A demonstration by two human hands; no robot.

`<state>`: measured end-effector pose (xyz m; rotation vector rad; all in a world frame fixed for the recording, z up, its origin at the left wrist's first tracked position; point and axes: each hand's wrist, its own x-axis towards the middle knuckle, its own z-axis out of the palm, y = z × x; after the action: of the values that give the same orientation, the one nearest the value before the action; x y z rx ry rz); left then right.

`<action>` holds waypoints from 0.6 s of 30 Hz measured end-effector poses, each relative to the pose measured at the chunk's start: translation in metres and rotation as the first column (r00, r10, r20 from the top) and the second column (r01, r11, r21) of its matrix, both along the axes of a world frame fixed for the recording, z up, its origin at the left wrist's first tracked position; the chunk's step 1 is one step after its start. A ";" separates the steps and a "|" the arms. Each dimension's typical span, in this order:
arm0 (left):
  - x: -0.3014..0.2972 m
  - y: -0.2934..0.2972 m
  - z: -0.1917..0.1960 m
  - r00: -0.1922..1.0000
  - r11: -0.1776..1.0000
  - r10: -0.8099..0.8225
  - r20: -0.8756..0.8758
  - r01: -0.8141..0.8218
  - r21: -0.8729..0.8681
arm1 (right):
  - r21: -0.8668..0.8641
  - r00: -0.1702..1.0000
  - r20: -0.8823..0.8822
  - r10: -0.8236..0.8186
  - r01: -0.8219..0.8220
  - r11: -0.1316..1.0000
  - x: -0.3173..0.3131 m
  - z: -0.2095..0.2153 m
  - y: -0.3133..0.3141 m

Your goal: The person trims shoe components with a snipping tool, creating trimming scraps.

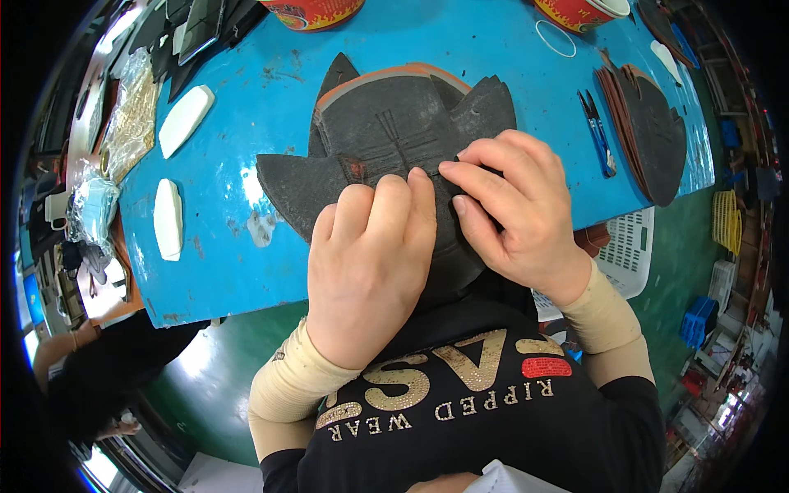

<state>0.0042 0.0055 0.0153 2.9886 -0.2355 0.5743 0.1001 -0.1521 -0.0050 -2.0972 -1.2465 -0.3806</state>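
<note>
Dark grey leather-like pieces [378, 107], with pointed flaps and a brown-orange rim, lie layered at the near edge of the table in front of me. Several thin dark strands [397, 140] cross at their middle. My left hand [370, 246] rests on the lower part with its fingers curled under, the index fingertip close to my right fingers. With thumb and fingers drawn together, my right hand [518, 209] pinches at the right of the strands. What lies between the fingertips of either hand is too small or hidden to make out.
On the blue table [238, 107] lie blue-handled thread snips [598, 135], a stack of brown and dark pieces [653, 131] and white pads [186, 121]. Red tubs [315, 10] stand at the back. A white basket [633, 246] sits below; another person [107, 370] is at left.
</note>
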 end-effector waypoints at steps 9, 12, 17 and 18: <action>-0.003 -0.012 0.007 0.992 0.986 0.088 -0.086 -0.075 0.147 | -0.024 0.995 0.096 -0.003 0.005 1.000 -0.002 0.000 0.005; -0.005 -0.007 0.002 0.995 0.997 0.080 -0.056 -0.080 0.014 | -0.027 0.996 0.082 -0.026 0.028 0.999 -0.002 0.000 0.004; -0.024 0.006 -0.003 0.988 0.877 0.092 0.127 -0.020 -0.480 | 0.315 0.975 -0.220 -0.019 0.090 0.945 -0.010 0.000 -0.012; -0.034 0.007 -0.003 0.980 0.691 0.106 0.171 0.051 -0.721 | 0.300 0.993 -0.118 0.004 0.032 0.953 -0.011 0.005 -0.014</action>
<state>-0.0303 0.0123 0.0120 2.1585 0.0344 0.7552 0.0893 -0.1665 -0.0004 -1.8405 -1.0342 -0.4192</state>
